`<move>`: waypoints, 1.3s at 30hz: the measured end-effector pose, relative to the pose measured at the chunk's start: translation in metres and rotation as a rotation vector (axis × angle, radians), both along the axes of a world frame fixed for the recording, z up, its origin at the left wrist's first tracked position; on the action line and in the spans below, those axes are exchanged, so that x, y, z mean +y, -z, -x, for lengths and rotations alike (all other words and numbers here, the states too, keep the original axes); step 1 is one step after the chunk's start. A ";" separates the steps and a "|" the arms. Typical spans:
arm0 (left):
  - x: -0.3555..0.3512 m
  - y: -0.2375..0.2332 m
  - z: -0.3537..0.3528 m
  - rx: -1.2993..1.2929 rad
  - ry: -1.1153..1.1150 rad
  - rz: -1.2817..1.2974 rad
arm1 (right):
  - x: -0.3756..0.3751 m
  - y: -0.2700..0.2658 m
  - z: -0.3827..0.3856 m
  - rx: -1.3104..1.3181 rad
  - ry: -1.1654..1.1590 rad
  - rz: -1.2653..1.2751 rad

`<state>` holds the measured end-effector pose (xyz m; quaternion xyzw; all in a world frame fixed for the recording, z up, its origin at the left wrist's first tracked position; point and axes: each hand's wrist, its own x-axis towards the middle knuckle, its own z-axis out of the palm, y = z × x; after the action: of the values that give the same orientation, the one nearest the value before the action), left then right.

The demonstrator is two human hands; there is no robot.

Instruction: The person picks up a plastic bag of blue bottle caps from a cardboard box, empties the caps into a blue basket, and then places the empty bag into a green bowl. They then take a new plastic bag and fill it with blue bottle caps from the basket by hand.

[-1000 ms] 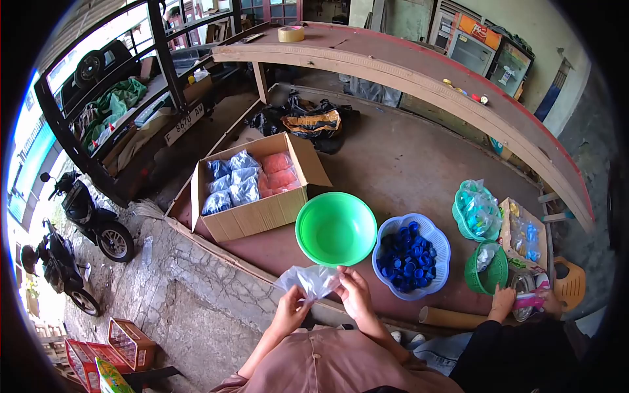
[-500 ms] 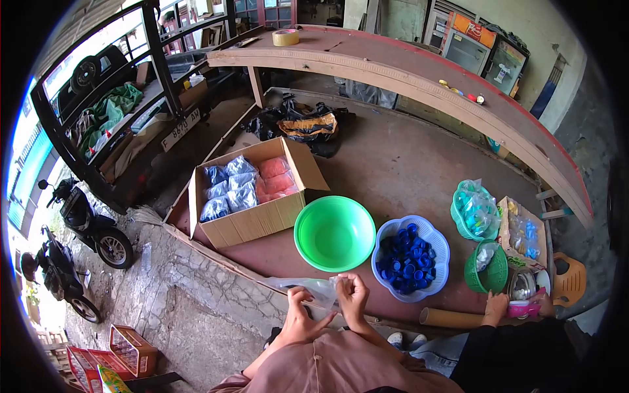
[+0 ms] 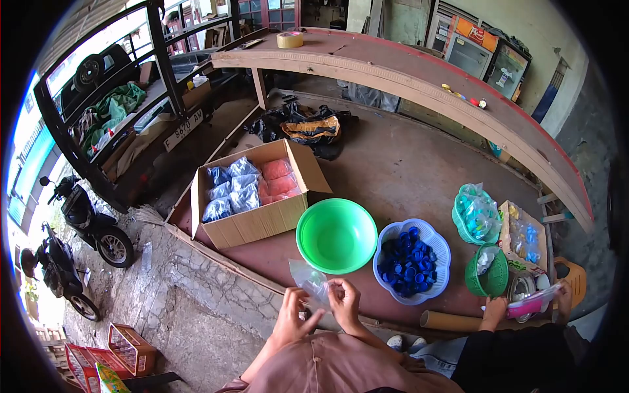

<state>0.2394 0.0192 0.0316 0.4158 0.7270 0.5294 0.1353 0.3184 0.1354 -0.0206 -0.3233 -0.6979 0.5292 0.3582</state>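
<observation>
A clear plastic bag (image 3: 306,276) stands up between my two hands, just in front of the green basin (image 3: 336,236). My right hand (image 3: 345,305) pinches the bag at its right side. The fingers of my left hand (image 3: 292,319) curl in at the bag's lower left edge, with the thumb stretched out to the right; their exact grip is partly hidden. To the right of the basin, a light blue scalloped basket (image 3: 443,262) holds many dark blue plastic caps (image 3: 407,265). The basin has nothing in it.
An open cardboard box (image 3: 252,229) holds bagged blue and red items. At right are a teal basket (image 3: 462,226), a green basket (image 3: 488,281), a carton (image 3: 524,236) and a cardboard tube (image 3: 449,321). Beside me, a co-worker's hands (image 3: 495,313) hold a pink-and-clear packet (image 3: 532,304).
The plastic bag has swung from lying flat toward the left to standing upright between my hands. My right hand has shifted slightly down. The co-worker has raised the pink packet.
</observation>
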 end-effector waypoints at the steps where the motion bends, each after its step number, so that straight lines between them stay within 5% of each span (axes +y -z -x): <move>1: 0.002 0.002 -0.002 0.001 -0.003 0.000 | -0.001 -0.003 0.000 0.001 -0.003 0.000; 5: 0.002 0.023 0.006 0.078 0.020 0.018 | -0.001 -0.010 0.000 -0.031 -0.164 0.059; 9: -0.003 0.033 0.017 -0.354 -0.062 0.294 | -0.002 -0.003 -0.002 0.042 -0.295 0.189; 11: -0.005 0.046 0.018 -1.123 0.034 -0.245 | -0.002 -0.005 -0.003 0.023 -0.350 0.191; 13: -0.006 0.047 0.019 -1.151 0.049 -0.218 | 0.000 0.009 -0.002 0.032 -0.340 0.189; 15: -0.008 0.052 0.021 -1.514 0.104 -0.266 | 0.000 0.015 -0.002 0.043 -0.332 0.186; 19: -0.001 0.063 0.017 -1.692 0.154 -0.168 | 0.006 0.014 -0.004 0.136 -0.404 0.521; 20: -0.001 0.060 0.017 -1.754 0.131 -0.201 | 0.008 0.010 -0.005 0.182 -0.351 0.769; 25: 0.004 0.066 0.020 -1.571 0.283 -0.093 | 0.024 -0.009 -0.012 0.378 -0.401 1.414; 28: 0.011 0.052 0.016 -1.622 0.159 -0.209 | 0.022 0.022 -0.016 0.390 -0.582 1.456; 29: 0.008 0.080 0.028 -1.751 0.326 -0.363 | 0.021 0.028 -0.016 0.433 -0.743 1.503; 30: 0.010 0.077 0.026 -1.783 0.333 -0.406 | -0.001 -0.039 0.001 0.096 -0.188 1.499; 31: 0.013 0.071 0.024 -1.814 0.339 -0.450 | 0.002 -0.022 -0.001 0.098 -0.188 1.498; 33: 0.015 0.047 0.021 -1.813 0.275 -0.351 | 0.014 0.030 -0.008 0.302 -0.462 1.448; 34: 0.013 0.040 0.020 -1.810 0.207 -0.252 | 0.026 0.026 -0.013 0.663 -0.722 1.506; 35: 0.010 0.058 0.018 -1.811 0.205 -0.253 | 0.031 0.021 -0.014 0.661 -0.723 1.507; 37: 0.000 0.117 0.014 -1.895 0.983 -0.371 | 0.033 -0.003 -0.016 0.545 -0.547 1.319; 39: -0.003 0.109 0.014 -1.987 0.812 -0.209 | 0.032 0.001 -0.019 0.560 -0.525 1.411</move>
<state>0.2257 0.0161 -0.0776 0.0194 0.0507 0.6052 0.7943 0.3372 0.1678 -0.0214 -0.1540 -0.1364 0.9740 0.0953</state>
